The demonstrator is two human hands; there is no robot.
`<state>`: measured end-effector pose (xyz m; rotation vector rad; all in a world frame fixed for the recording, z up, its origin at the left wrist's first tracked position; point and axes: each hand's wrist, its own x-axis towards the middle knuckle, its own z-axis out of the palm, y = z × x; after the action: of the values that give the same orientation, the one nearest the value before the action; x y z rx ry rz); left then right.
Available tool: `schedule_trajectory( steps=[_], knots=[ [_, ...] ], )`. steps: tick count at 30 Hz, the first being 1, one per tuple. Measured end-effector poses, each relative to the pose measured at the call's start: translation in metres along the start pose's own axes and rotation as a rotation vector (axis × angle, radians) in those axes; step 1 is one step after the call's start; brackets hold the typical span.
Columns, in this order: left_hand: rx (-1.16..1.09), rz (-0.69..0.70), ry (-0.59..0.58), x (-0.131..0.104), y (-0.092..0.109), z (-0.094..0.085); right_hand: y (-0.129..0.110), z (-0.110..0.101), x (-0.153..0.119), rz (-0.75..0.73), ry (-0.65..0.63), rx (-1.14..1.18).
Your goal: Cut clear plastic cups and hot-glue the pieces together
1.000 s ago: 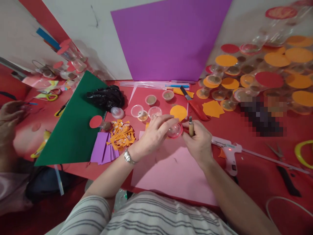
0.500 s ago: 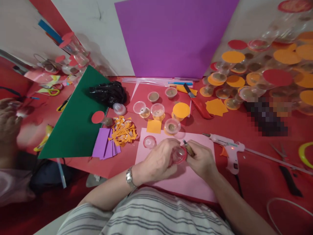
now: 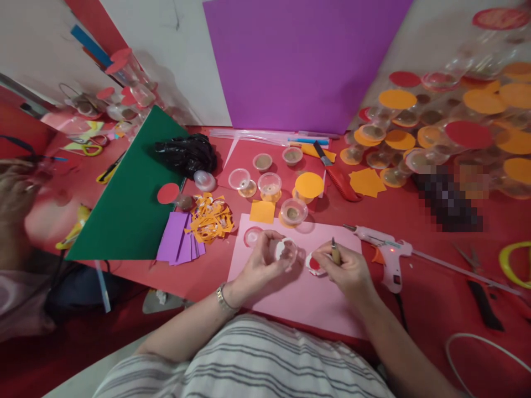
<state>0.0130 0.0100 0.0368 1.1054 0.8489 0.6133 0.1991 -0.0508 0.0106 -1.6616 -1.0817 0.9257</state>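
My left hand (image 3: 265, 260) is closed round a small clear plastic cup (image 3: 292, 251) with a ragged white patch on its near side. A short gap to the right, my right hand (image 3: 346, 271) grips a slim, brass-coloured pen-like tool (image 3: 336, 251), pointing up. Its fingers also pinch a small round red-and-white piece (image 3: 315, 264). Both hands are above a pink sheet (image 3: 282, 309). Just beyond my left fingers lies a clear, red-edged round piece (image 3: 251, 236), partly hidden by them.
A glue gun (image 3: 388, 254) with a lit red light lies to the right. Clear cups (image 3: 293, 212) and orange scraps (image 3: 211, 220) are ahead. A green board (image 3: 124, 204) leans at left, beside another person's hand (image 3: 16, 193). Stacked cups (image 3: 398, 138) crowd the back right.
My hands have moved apart. A red-and-white piece is now in my right fingers, and the cup in my left shows a white patch. The tool now points upward.
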Motion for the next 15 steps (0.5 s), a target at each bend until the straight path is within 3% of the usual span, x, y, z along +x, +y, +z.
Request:
schedule_trajectory(
  steps=[4, 8, 11, 15],
  knots=[
    [0.503, 0.122, -0.079, 0.002, -0.001, -0.001, 0.002, -0.008, -0.001, 0.110, 0.135, 0.065],
    [0.901, 0.325, -0.217, 0.008, -0.007, 0.002, -0.004, -0.012, 0.001, 0.085, 0.150, 0.087],
    [0.989, 0.372, -0.250, 0.012, -0.008, 0.005, -0.010, -0.010, 0.002, 0.051, 0.104, 0.085],
    [0.845, 0.324, -0.197, 0.014, 0.000, 0.008, -0.013, -0.004, -0.003, -0.011, 0.087, 0.040]
  ],
)
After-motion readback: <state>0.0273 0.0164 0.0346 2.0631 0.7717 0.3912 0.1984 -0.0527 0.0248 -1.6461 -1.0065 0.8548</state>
